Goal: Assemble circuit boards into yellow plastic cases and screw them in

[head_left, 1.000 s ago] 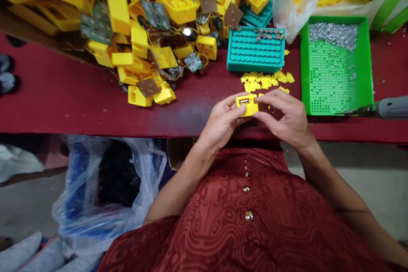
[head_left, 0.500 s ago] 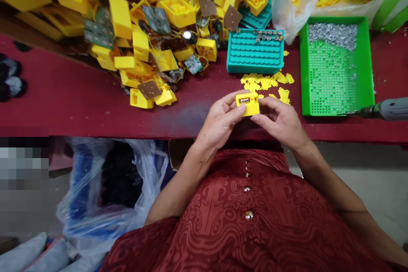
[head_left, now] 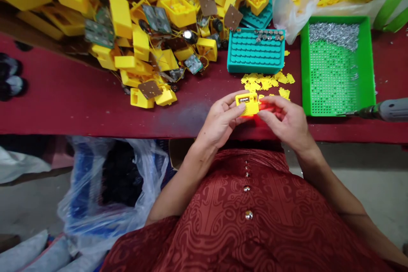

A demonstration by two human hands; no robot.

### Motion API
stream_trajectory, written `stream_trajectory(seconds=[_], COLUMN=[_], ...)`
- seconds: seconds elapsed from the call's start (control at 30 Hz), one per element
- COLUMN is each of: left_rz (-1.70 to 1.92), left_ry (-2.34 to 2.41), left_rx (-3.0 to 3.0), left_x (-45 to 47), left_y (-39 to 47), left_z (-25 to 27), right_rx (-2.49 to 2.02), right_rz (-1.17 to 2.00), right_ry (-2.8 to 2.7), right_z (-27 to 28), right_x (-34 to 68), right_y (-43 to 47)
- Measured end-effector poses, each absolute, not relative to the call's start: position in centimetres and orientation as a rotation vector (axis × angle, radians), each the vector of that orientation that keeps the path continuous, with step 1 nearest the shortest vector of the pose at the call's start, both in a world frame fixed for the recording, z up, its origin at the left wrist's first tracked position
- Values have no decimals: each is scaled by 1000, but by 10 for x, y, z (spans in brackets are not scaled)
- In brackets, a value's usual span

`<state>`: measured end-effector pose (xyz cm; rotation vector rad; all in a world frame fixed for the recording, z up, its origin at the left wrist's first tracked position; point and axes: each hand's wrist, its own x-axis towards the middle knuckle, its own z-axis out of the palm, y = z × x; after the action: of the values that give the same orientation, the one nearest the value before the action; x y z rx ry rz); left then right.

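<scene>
We pinch the yellow case [head_left: 250, 105] in our L hand [head_left: 218, 121], thumb on its face; R hand [head_left: 287, 121] curls at its R edge, can't tell if gripping. Open compartment faces up twd us; case approx. square, long axis unclear, metal cells [head_left: 244, 100] inside lying L–R. Yellow tabs [head_left: 255, 80] just beyond grip.

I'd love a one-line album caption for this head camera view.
A red glow lights the right hand beside a small yellow case, gripped in the left hand over a dark red table.
</scene>
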<state>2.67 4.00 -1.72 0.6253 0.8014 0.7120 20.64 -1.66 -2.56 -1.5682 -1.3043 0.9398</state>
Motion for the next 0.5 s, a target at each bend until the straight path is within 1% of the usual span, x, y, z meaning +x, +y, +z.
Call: stream_trajectory(seconds=[0.07,0.13,0.27,0.43,0.5], left_rz=[689,647,591,575,601], left_ry=[809,804,805,815,832], left_rx=[610,611,607,607,600], left_x=[26,26,26,25,22], left_y=[40,39,36,37,39], left_z=[-16,-15,-16,-18,-18], right_rx=[-1551,-1500,-1459,-1408,-1402], right_rz=[692,569,546,354,333], right_ry=[-1381,-1474,-1631,-1698,-1689], right_z=[-24,-23,-24,-32,-34], right_x=[210,215,221,215,214], right_y=[-16,-13,-8,-2,2])
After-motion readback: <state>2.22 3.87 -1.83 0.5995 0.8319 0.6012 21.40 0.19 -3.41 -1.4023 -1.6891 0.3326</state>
